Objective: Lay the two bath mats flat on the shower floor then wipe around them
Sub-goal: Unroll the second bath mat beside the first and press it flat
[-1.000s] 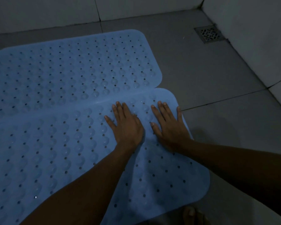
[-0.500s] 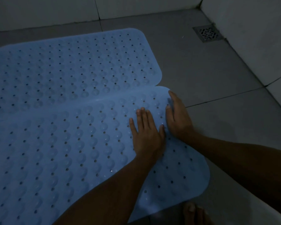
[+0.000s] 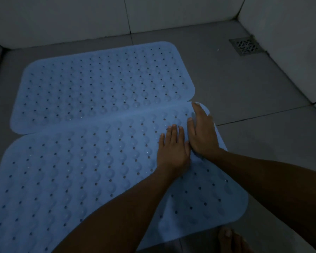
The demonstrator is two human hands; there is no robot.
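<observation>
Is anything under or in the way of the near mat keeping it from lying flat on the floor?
Nothing visible. Both hands, left hand and right hand, press flat on the near mat; its far edge overlaps the far mat.

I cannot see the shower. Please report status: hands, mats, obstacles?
Left hand, right hand flat on near mat, pressing its far right corner. Far mat flat, edges overlapping. No cloth seen; floor drain uncovered.

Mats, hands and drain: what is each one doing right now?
Far mat: lying flat on the floor.
Near mat: spread out, its far edge overlapping the far mat.
Left hand: fingers straight, pressing on the near mat.
Right hand: fingers straight, resting at the near mat's far right corner.
Drain: uncovered, in the floor's corner, clear of both mats.
Foot: bare, beside the near mat.
</observation>
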